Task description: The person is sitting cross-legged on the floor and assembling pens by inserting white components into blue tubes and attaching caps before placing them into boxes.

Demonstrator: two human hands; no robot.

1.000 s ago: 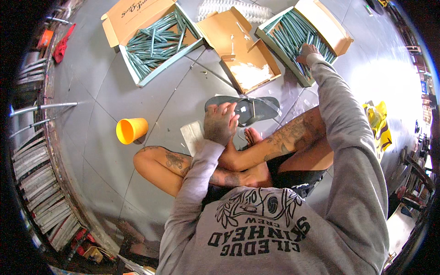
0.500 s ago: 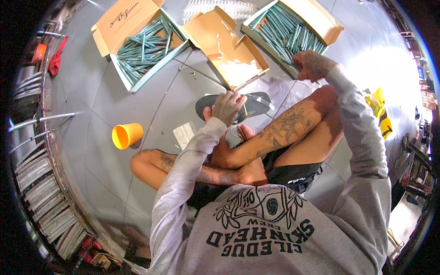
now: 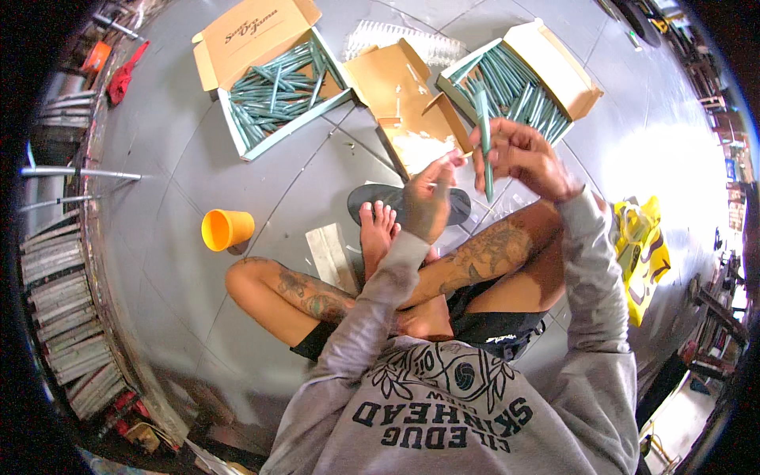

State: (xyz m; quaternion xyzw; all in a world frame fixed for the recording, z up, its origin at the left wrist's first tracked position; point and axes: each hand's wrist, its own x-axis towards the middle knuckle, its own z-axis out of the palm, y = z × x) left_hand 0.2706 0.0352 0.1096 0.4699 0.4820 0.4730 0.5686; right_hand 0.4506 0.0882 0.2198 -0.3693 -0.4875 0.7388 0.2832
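Observation:
My right hand [image 3: 526,158] holds a slim teal stick [image 3: 484,134] upright between thumb and fingers, its upper end wider and its lower end narrow. Close beside it, my left hand [image 3: 431,190] is raised with its fingertips pinched on what looks like a thin pale stick; blur hides its exact kind. Beyond the hands, a box [image 3: 289,138] on the left and another box [image 3: 582,111] on the right stand with lids up, filled with similar teal sticks. Between them lies an open brown cardboard box [image 3: 388,71] with white scraps in it.
A dark sandal [image 3: 372,202] lies under my left hand, near my bare foot. A yellow cup [image 3: 228,229] rests on its side on the grey tiles. A pale flat piece [image 3: 331,257], a yellow bag [image 3: 640,253] and clear bubble wrap [image 3: 404,41] are also around.
My right hand has come from the right box toward the middle and now holds up a teal stick. My left hand has lifted off the sandal and moved right, toward it.

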